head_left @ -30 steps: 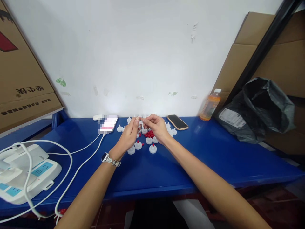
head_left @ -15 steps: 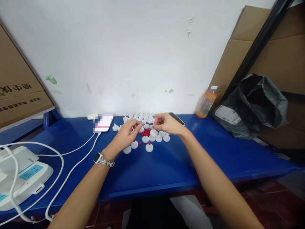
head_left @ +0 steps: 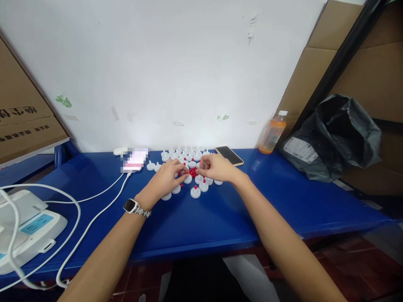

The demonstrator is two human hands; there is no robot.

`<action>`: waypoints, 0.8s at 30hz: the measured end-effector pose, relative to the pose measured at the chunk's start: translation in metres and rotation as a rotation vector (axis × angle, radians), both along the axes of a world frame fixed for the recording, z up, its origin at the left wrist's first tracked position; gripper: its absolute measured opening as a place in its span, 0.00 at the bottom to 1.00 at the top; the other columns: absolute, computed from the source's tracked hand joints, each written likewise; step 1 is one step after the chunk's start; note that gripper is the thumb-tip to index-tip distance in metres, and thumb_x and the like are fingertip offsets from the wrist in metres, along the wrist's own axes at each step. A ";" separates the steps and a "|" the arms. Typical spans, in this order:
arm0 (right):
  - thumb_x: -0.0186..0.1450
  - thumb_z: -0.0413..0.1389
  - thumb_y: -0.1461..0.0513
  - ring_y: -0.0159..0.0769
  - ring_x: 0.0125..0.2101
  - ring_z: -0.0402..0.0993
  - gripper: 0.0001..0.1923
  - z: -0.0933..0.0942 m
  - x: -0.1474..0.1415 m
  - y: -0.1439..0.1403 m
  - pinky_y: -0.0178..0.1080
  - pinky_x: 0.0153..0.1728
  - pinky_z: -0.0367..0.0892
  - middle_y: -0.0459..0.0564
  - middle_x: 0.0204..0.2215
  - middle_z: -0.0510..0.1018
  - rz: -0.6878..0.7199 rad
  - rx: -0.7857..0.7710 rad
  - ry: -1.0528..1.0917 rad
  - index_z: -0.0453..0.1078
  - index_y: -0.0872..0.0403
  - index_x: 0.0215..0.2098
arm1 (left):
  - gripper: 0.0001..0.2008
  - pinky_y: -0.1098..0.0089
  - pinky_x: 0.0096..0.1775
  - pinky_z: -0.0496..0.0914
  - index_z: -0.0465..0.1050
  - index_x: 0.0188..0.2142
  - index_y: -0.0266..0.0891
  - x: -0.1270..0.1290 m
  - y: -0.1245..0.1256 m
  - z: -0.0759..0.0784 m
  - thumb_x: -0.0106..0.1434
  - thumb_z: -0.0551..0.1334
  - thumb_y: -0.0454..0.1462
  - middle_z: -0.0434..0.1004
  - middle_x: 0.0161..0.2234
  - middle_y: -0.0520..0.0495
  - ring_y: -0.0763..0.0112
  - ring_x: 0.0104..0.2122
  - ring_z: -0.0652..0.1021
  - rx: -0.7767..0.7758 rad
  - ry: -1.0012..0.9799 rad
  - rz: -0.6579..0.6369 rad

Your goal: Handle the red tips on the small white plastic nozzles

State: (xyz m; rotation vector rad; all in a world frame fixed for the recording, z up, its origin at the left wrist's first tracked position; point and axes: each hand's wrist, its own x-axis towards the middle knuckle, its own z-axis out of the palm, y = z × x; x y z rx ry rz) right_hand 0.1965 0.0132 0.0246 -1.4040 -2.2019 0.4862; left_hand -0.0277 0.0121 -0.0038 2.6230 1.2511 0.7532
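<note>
Two bare hands work low over a blue table point(head_left: 220, 218), both now down at the pile; a second ago they were raised and pinched together above it, then the right swung out to its own side. Judging by that, one small piece has been finished and set down and another is being picked.

Beyond the fingers lies a scatter of white caps point(head_left: 185, 154), each a flat disc with a short spout. Those near the wrists, like the capped piece point(head_left: 195, 191) just below the gap between the hands, stand disc-down with the long axis upright and a red tip pointing up; some farther ones lie tipped over, spout sideways.

Directly between the hands sits a heap of red plugs point(head_left: 192, 172), too small to tell which way each one lies.

At the heap, the left hand point(head_left: 166, 180), a watch point(head_left: 130, 205) on its wrist, has its fingers curled narrow, fingertips touching the plugs; whether it has one pinched cannot be told. Across from it, the right hand point(head_left: 217, 167) is likewise curled close, its fingertips at the heap's far side, grip hidden.

Just beyond the right hand lies a phone point(head_left: 229, 155); well out from the left, a white cable point(head_left: 94, 218).
</note>
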 end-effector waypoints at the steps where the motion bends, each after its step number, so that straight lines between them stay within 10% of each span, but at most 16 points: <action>1: 0.56 0.64 0.57 0.33 0.23 0.71 0.07 -0.002 -0.001 0.001 0.35 0.24 0.56 0.45 0.22 0.78 -0.024 0.042 -0.032 0.75 0.51 0.30 | 0.12 0.58 0.44 0.66 0.78 0.38 0.42 -0.001 0.000 0.000 0.67 0.58 0.45 0.74 0.36 0.45 0.58 0.41 0.72 0.008 0.001 0.017; 6: 0.57 0.62 0.63 0.34 0.27 0.72 0.02 -0.007 -0.007 0.004 0.35 0.27 0.57 0.46 0.25 0.80 0.016 0.027 -0.063 0.75 0.52 0.26 | 0.14 0.57 0.45 0.66 0.77 0.41 0.42 -0.003 -0.002 0.002 0.67 0.57 0.45 0.75 0.38 0.44 0.57 0.42 0.73 0.056 0.012 0.099; 16: 0.63 0.59 0.54 0.34 0.27 0.73 0.12 -0.006 -0.028 -0.002 0.36 0.31 0.66 0.48 0.26 0.79 0.159 -0.006 0.575 0.73 0.55 0.36 | 0.18 0.61 0.43 0.69 0.74 0.48 0.43 -0.009 -0.012 0.016 0.66 0.58 0.50 0.79 0.42 0.45 0.60 0.39 0.76 -0.058 -0.153 -0.034; 24: 0.59 0.63 0.59 0.42 0.40 0.70 0.05 -0.014 -0.046 -0.021 0.46 0.47 0.57 0.48 0.30 0.78 0.239 0.169 -0.099 0.76 0.52 0.31 | 0.22 0.61 0.39 0.68 0.73 0.53 0.42 -0.025 -0.009 0.022 0.70 0.50 0.49 0.74 0.31 0.47 0.61 0.34 0.75 -0.088 -0.193 0.185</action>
